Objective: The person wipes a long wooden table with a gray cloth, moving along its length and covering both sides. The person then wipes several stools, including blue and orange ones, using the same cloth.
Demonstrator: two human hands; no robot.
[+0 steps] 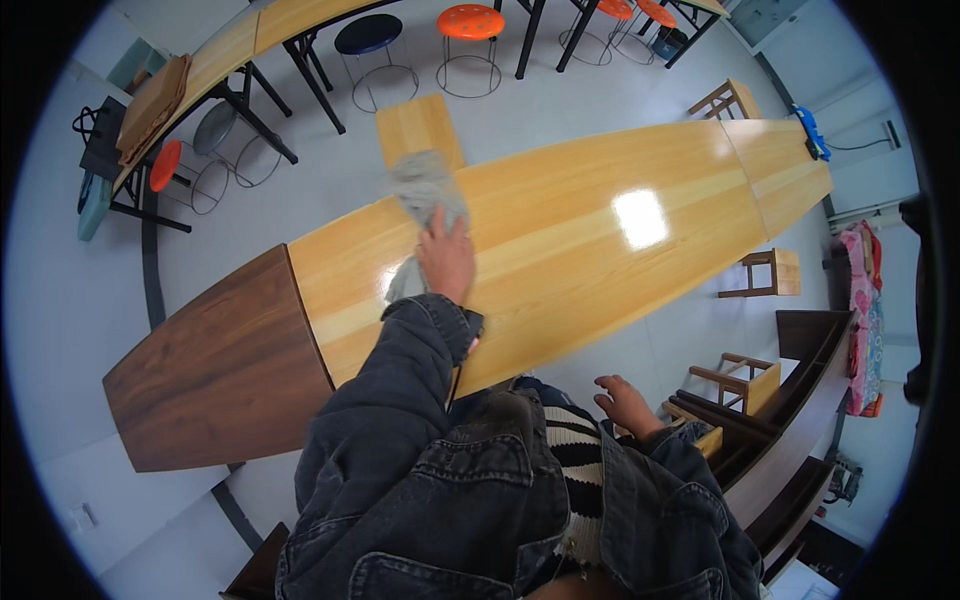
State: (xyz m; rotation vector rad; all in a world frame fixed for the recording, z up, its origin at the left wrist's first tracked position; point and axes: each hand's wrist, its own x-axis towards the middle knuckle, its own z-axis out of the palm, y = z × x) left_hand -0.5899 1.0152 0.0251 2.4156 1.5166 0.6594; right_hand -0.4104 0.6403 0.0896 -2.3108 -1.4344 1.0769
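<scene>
My left hand [448, 259] is on a grey cloth [427, 180] on the glossy light-wood table [555, 262]. The cloth is blurred; one part reaches past the table's far edge, over the seat of a wooden stool [420, 124], and another part shows beside my wrist. A dark band circles the left wrist at the cuff of my denim jacket. Off the near side of the table, my right hand [628, 405] hangs in the air with its fingers apart and nothing in it.
A dark brown table [225, 367] adjoins at the left. Round stools, an orange one [471, 22] among them, stand along tables at the back. A blue item [811, 131] lies at the table's far right end. Wooden stools [761, 386] and dark shelving [799, 442] are at right.
</scene>
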